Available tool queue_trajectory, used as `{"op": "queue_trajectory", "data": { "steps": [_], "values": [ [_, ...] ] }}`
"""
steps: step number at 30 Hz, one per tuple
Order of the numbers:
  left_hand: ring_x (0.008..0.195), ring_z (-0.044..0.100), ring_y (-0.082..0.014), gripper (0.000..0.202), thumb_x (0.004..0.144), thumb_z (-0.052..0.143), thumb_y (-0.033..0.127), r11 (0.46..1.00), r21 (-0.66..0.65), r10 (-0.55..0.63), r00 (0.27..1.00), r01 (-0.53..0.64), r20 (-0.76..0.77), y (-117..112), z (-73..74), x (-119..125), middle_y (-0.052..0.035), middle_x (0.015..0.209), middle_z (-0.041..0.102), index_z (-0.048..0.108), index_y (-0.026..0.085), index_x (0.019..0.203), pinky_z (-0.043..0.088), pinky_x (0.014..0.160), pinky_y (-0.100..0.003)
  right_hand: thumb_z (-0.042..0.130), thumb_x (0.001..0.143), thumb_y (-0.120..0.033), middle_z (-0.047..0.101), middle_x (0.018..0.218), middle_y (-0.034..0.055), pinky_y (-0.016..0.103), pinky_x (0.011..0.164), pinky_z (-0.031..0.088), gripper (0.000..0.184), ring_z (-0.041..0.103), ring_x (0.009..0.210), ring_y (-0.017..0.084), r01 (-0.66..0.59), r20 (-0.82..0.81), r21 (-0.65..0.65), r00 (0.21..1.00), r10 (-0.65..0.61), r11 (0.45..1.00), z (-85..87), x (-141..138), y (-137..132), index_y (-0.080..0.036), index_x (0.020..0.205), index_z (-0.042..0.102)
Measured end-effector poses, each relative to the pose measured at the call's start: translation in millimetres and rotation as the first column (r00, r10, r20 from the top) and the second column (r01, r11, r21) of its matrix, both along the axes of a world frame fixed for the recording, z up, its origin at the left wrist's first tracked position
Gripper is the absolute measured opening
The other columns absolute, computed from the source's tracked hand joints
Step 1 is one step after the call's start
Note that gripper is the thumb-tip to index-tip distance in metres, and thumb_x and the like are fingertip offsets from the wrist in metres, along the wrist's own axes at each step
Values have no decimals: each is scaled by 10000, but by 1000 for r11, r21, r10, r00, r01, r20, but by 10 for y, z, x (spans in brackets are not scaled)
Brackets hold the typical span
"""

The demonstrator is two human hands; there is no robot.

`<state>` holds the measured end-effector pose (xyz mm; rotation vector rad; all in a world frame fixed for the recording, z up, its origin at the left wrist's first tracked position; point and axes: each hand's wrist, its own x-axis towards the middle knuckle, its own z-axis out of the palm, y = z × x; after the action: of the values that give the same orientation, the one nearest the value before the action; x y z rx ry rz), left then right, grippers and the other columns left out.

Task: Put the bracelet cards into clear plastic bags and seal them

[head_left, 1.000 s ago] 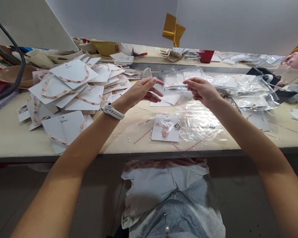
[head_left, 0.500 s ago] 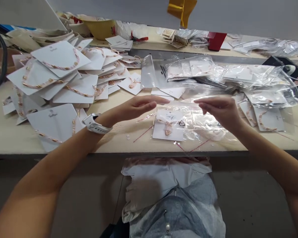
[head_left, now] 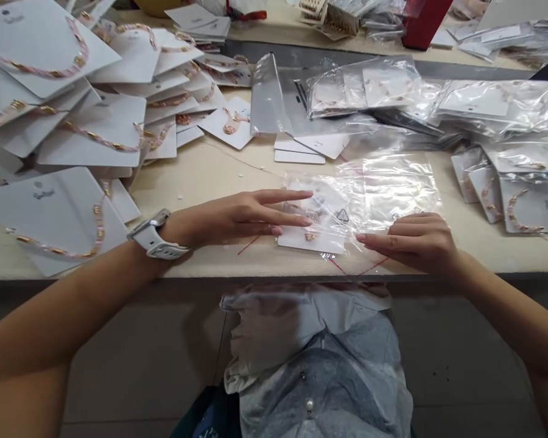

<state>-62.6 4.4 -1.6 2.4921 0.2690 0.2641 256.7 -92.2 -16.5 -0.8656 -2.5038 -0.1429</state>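
My left hand [head_left: 242,216], with a white watch [head_left: 154,239] on the wrist, lies flat with fingers stretched out, fingertips resting on a clear plastic bag [head_left: 329,210] that holds a white card with a small gold necklace. My right hand [head_left: 415,243] is beside the bag's right side, fingers loosely curled and pressed together, pinching the plastic near the table's front edge. More empty clear bags [head_left: 393,188] lie under and behind it.
A heap of white cards with pink and gold bracelets [head_left: 73,121] fills the left of the table [head_left: 210,176]. Bagged cards [head_left: 484,103] pile at the back right. A red box [head_left: 422,24] stands at the far edge. Thin red strips [head_left: 347,267] lie by the front edge.
Both hands came down from the back pile of bags toward me and now rest on the bagged card at the front edge. The camera tilted down.
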Motion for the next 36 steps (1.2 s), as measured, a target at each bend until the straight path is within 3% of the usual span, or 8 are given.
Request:
{"op": "queue_trajectory", "data": {
  "steps": [5,10,15,19,24,29,32,36],
  "values": [
    [1408,366,-216,487,960,473,159,999,30,-14,1000,14,-23,13,-19,-19,12,1571,291,489,445,1354,398,1116,-345,528,964,-228,394,450,-62,251,481,272,209,358,421,66,-41,22,18,999,41,999,43,-37,-30,-302,1072,691],
    [1401,377,-231,480,957,501,166,996,72,-53,998,55,-35,15,-29,-18,-2,1568,301,496,438,1352,408,1099,-322,619,911,-242,429,452,-65,255,479,285,198,388,422,68,-65,49,68,997,62,996,15,-17,-40,-300,1089,684],
    [1402,376,-238,487,953,487,150,993,105,-44,995,54,-94,23,-29,-20,-1,1568,302,504,434,1349,435,1068,-321,600,925,-305,448,442,-66,252,473,308,195,418,411,68,-30,107,43,994,26,999,5,3,-47,-331,1100,682],
    [1408,365,-239,461,970,434,162,995,93,-32,993,43,-116,27,-19,-9,4,1571,294,521,424,1339,421,1079,-352,629,905,-270,462,451,-71,246,470,312,204,420,419,66,-59,112,74,992,51,996,28,-21,-52,-310,1100,673],
    [1412,354,-271,414,954,485,202,999,53,14,986,-5,-165,44,-55,6,4,1552,337,566,412,1302,374,1112,-441,566,942,-265,491,477,-67,256,488,312,246,447,430,67,-18,167,-5,986,19,1000,21,-16,-56,-339,1164,642],
    [1416,350,-256,432,968,464,205,996,77,-21,990,33,-142,80,-91,-12,23,1558,324,531,434,1328,331,1146,-433,494,977,-238,489,502,-61,264,501,290,275,451,451,66,-60,175,-41,982,67,997,0,7,-39,-328,1214,601],
    [1442,293,-258,409,960,505,330,994,92,-48,983,65,-176,126,-104,-28,23,1566,307,504,405,1361,261,1182,-432,492,976,-216,495,514,-61,259,495,284,270,438,447,63,-97,177,-37,979,102,995,17,-16,-19,-296,1209,603],
    [1446,275,-290,593,818,632,585,996,83,-21,973,42,-229,197,-125,-77,2,1518,399,530,351,1353,222,1199,-413,517,973,-334,522,527,-55,245,505,315,235,479,462,62,-83,200,-94,975,101,992,28,-40,-16,-290,1166,644]
  ]
}}
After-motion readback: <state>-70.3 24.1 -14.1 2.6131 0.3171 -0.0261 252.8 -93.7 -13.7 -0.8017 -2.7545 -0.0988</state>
